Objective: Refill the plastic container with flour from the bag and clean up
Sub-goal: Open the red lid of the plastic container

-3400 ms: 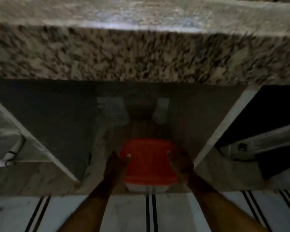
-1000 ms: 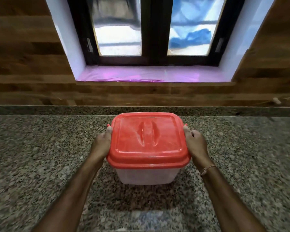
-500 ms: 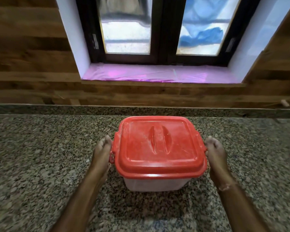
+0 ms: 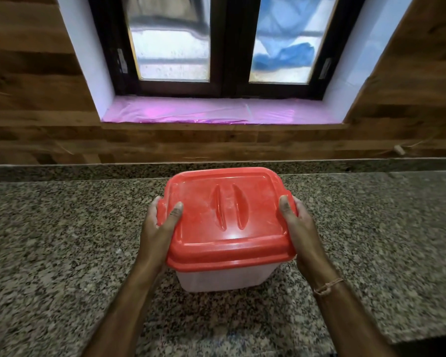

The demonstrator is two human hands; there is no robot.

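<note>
A translucent plastic container (image 4: 223, 279) with a red lid (image 4: 227, 217) stands on the granite counter (image 4: 62, 240), in the middle of the view. My left hand (image 4: 159, 225) grips the lid's left edge, thumb on top and fingers curled under the rim. My right hand (image 4: 298, 228) grips the right edge the same way. The lid looks tilted, its near-left side a little raised. The container's inside is hidden. No flour bag is in view.
A raised granite ledge (image 4: 62, 171) runs along the back of the counter. Behind it is a wood-panel wall (image 4: 36, 73) and a dark-framed window (image 4: 222, 47) with a pink-covered sill (image 4: 216, 110). The counter's right end drops off at the lower right.
The container came up from the cabinet below onto the counter. Half a second ago my hands lay open at its sides; now both have moved up and grip the lid's edges with thumbs on top.
</note>
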